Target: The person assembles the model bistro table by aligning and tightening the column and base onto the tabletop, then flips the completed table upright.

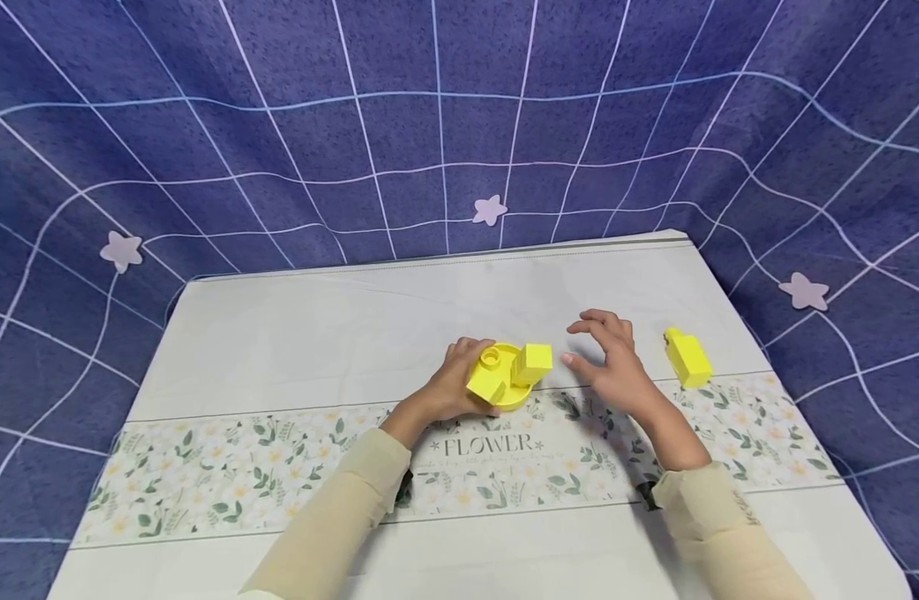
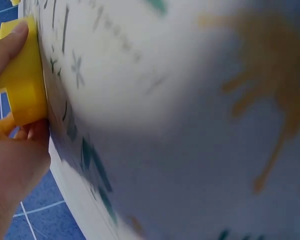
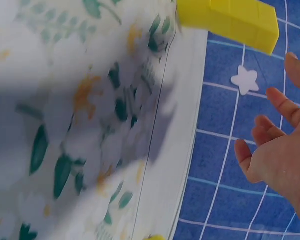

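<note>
Head view: inner side of left grip (image 1: 453,385) partly masked by yellow block assembly (image 1: 487,387); fine script (image 1: 489,464) under "FLOWER" heading (image 1: 486,446) and right-cuff lettering (image 1: 742,504) too small to read; left sleeve (image 1: 332,508) and right sleeve (image 1: 729,533) run off bottom edge. Left wrist view: assembly and left grip cut by left edge; orange print (image 2: 280,70) blurred. Right wrist view: right grip (image 3: 282,157) cut by right edge, yellow block column (image 3: 230,20) by top edge; yellow fragment (image 3: 155,237) at bottom edge unidentifiable.
</note>
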Motion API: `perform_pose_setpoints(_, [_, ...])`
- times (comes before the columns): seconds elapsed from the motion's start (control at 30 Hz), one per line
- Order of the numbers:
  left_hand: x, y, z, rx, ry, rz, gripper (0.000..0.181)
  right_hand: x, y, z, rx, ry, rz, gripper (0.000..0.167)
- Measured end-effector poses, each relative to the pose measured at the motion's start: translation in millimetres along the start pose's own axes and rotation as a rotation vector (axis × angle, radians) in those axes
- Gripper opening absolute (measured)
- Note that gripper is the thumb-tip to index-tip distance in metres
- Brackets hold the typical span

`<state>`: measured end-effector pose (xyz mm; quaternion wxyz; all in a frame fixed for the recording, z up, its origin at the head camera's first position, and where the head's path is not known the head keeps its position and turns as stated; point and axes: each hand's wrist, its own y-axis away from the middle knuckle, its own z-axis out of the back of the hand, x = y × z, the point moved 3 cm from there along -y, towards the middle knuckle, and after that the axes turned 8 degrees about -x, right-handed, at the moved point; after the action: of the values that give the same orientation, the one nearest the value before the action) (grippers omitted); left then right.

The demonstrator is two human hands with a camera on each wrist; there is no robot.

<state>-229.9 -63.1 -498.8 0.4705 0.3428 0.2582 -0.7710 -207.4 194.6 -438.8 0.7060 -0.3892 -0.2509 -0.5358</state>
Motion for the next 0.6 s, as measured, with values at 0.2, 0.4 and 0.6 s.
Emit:
perform_pose_setpoints(0.2, [2.7, -1.2, 6.5, 0.048, 0.016, 0.001, 0.111, -9, 4.6, 12, -0.041, 0.002, -0.027, 0.031])
perform_pose_setpoints(0.4, [0.7, 10.4, 0.2, -0.033, 0.024, 0.088, 0.125, -22, 7.5, 29, -0.118, 0.035, -0.042, 0.029])
perform_pose_setpoints(0.6, [-8.3, 22.9, -6.9, -0.094, 0.033, 0.105, 0.112, -28, 11.8, 46, -0.182, 0.046, -0.053, 0.024])
